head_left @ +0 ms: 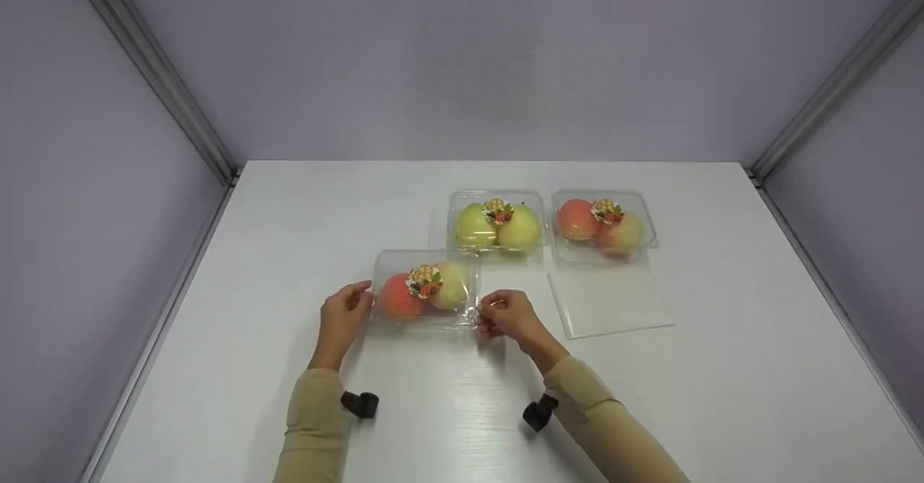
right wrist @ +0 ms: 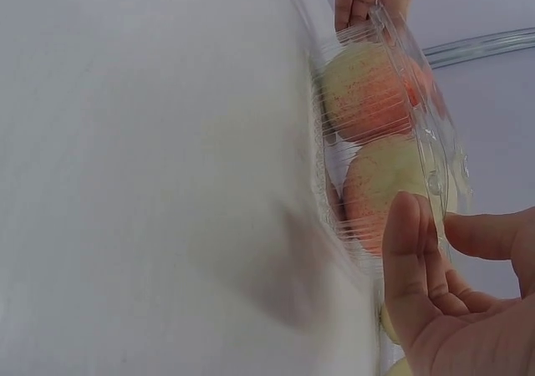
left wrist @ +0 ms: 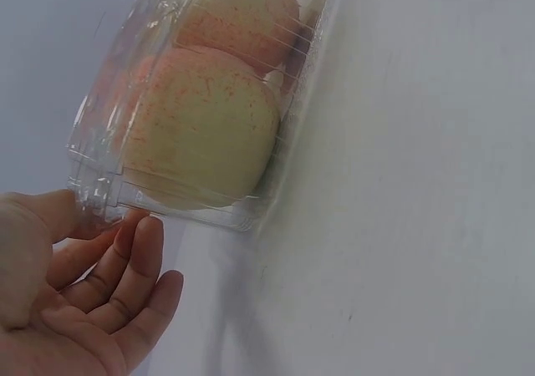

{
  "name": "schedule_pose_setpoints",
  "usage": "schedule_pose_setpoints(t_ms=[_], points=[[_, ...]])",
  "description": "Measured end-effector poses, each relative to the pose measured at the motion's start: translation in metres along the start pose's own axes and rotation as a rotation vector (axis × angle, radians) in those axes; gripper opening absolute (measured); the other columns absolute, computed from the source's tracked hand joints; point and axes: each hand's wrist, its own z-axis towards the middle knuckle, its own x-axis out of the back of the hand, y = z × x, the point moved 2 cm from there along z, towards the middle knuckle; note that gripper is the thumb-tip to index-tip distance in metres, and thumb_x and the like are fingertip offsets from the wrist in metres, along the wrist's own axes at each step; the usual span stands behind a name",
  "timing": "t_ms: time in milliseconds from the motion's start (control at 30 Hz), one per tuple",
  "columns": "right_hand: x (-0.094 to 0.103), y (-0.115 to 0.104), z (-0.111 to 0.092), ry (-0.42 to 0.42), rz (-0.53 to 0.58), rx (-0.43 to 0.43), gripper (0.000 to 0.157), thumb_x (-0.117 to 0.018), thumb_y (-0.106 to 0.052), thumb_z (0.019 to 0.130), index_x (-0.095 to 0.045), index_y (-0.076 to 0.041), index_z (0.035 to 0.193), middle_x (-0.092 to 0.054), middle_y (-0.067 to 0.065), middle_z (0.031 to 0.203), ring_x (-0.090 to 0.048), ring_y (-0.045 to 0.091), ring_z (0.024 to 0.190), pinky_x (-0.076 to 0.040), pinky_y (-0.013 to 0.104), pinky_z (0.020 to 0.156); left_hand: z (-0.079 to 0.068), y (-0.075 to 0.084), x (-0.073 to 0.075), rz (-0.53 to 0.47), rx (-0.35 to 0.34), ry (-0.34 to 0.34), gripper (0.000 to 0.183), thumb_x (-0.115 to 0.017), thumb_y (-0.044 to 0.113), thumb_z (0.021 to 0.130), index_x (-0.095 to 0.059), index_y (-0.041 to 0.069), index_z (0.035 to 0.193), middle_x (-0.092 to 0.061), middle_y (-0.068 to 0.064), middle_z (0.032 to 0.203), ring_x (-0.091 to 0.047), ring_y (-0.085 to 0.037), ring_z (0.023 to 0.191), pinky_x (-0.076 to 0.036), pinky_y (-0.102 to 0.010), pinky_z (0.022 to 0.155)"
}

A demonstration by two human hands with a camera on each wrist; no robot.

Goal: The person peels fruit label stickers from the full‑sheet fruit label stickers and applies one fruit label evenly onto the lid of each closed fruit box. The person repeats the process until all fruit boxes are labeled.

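Note:
A clear plastic clamshell box [head_left: 426, 317] with two peaches [left wrist: 201, 129] inside, one mostly red and one pale in the head view, lies on the white table before me. A round fruit-print sticker [head_left: 424, 281] is on its lid. My left hand [head_left: 345, 317] pinches the rim at the box's left end between thumb and forefinger, its other fingers loosely bent below. At the front right corner my right hand [head_left: 507, 313] pinches the rim, thumb above and fingers beneath. In the right wrist view the box's ribbed side [right wrist: 338, 159] faces the camera.
Just behind stands a clamshell with two yellow-green fruits [head_left: 498, 234]. To its right is another clamshell with two reddish fruits [head_left: 599, 230]. A flat, clear sheet-like piece [head_left: 613, 306] lies to the right of my right hand. Pale walls [head_left: 491, 71] enclose the table's back and sides.

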Motion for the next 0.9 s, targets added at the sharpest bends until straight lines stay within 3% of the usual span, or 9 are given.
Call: schedule_pose_setpoints(t_ms=[167,433,667,900], points=[[-0.005,-0.001,0.001,0.005,-0.001,0.002,0.006,-0.054,0.002,0.091,-0.059,0.006,0.092,-0.060,-0.003,0.060,-0.060,0.006,0.053,-0.055,0.023,0.054,-0.001,-0.003,0.005,-0.025,-0.020,0.026,0.028,-0.054,0.011,0.094,-0.065,-0.003,0.116,-0.071,-0.019,0.099,-0.066,-0.017,0.085,-0.052,-0.020,0.071],[-0.013,-0.003,0.002,0.007,0.002,-0.005,0.006,-0.054,0.002,0.091,-0.059,0.005,0.091,-0.060,-0.002,0.060,-0.059,0.007,0.052,-0.053,0.023,0.053,0.002,-0.008,0.010,0.012,0.072,0.004,0.031,-0.051,0.014,0.097,-0.063,0.000,0.122,-0.070,-0.021,0.108,-0.064,-0.017,0.091,-0.050,-0.016,0.074],[-0.021,-0.004,0.005,0.020,-0.011,-0.006,0.005,-0.055,0.002,0.091,-0.060,0.005,0.091,-0.060,-0.001,0.061,-0.059,0.007,0.053,-0.055,0.024,0.054,0.002,-0.011,0.016,0.004,0.075,0.019,0.030,-0.052,0.013,0.096,-0.063,0.000,0.121,-0.070,-0.021,0.107,-0.060,-0.006,0.082,-0.044,-0.008,0.067],[-0.028,-0.006,0.007,0.022,-0.002,-0.012,0.006,-0.055,0.002,0.091,-0.060,0.005,0.092,-0.060,0.000,0.062,-0.059,0.008,0.053,-0.055,0.024,0.054,0.003,-0.015,0.021,-0.011,0.073,0.036,0.029,-0.052,0.013,0.096,-0.064,0.000,0.119,-0.070,-0.022,0.106,-0.058,-0.002,0.079,-0.045,-0.009,0.068]])
